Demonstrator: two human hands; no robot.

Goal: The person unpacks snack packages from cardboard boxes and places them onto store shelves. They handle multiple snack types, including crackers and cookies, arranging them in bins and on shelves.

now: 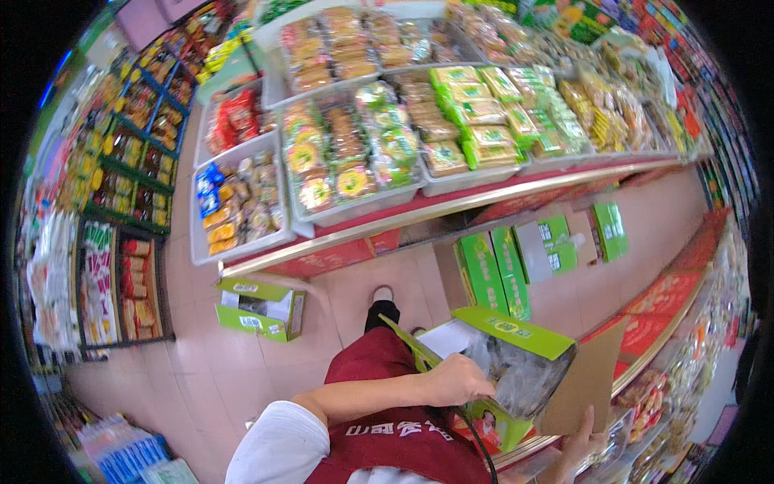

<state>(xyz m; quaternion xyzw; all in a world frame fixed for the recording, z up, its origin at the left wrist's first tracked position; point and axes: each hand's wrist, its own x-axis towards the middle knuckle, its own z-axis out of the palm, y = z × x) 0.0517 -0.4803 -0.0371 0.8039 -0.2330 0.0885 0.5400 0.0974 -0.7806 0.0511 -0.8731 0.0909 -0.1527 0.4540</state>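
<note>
An open green cardboard box (514,333), tilted, is right in front of my body with its flaps spread. Inside it lies a clear plastic liner bag (520,375), its contents hard to make out. My left hand (456,381), fingers curled, is at the near edge of the box; whether it grips the flap or the liner cannot be told. At the lower right, my right hand (583,438) touches a brown cardboard flap (586,381) at the side of the box, its fingers partly hidden. A dark red apron (381,399) covers my front.
Ahead, a display stand holds plastic bins (357,212) of packaged snacks. An opened green box (260,308) stands on the tiled floor (242,369) at left; more green cartons (484,275) stand under the stand's far side. Crates (121,339) line the left; another snack shelf (659,314) runs along the right.
</note>
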